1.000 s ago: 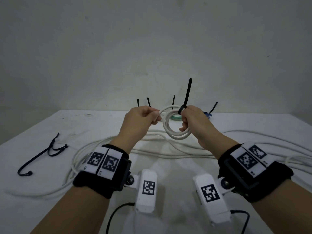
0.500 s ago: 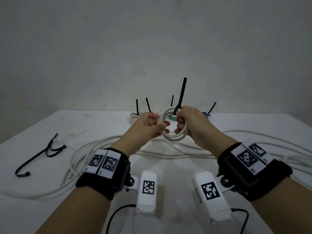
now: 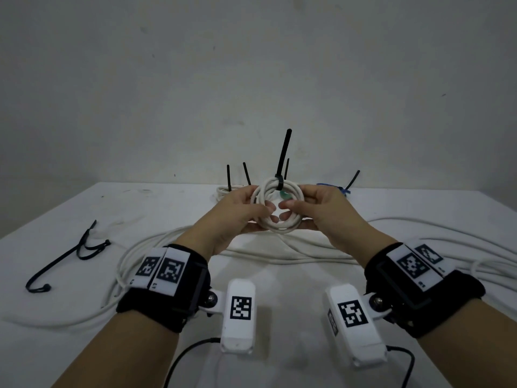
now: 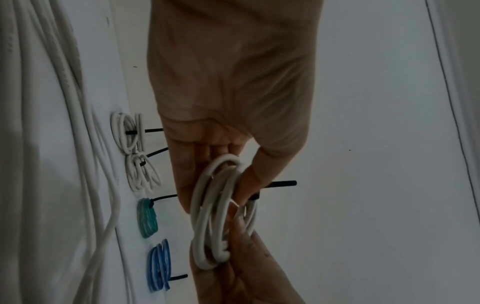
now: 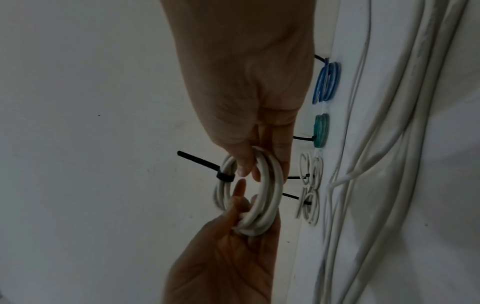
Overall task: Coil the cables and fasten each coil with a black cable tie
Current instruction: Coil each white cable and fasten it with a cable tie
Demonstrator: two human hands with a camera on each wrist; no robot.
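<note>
**White coil, tied, held up between both hands**

Since a moment ago my right hand point(image 3: 321, 211) has let go of the black cable tie point(image 3: 283, 158) and slid down to the coil's right side, while my left hand point(image 3: 240, 214) has turned the white coil point(image 3: 279, 228) to face me. Both hands now grasp the coil by its sides, fingers curled round the strands and thumbs reaching into its middle, above the white table point(image 3: 279, 275). The tie is cinched round the coil's top, its tail standing up just beyond my fingertips. Past the hands, against the wall, lie finished coils: two white ones point(image 4: 141, 170), a green one point(image 4: 147, 218) and a blue one point(image 4: 159, 265), each with a black tail sticking out. Loose white cable point(image 3: 307, 247) sprawls under and to both sides of my wrists. Well to the left of my left hand lie spare black ties point(image 3: 70, 254).
</note>
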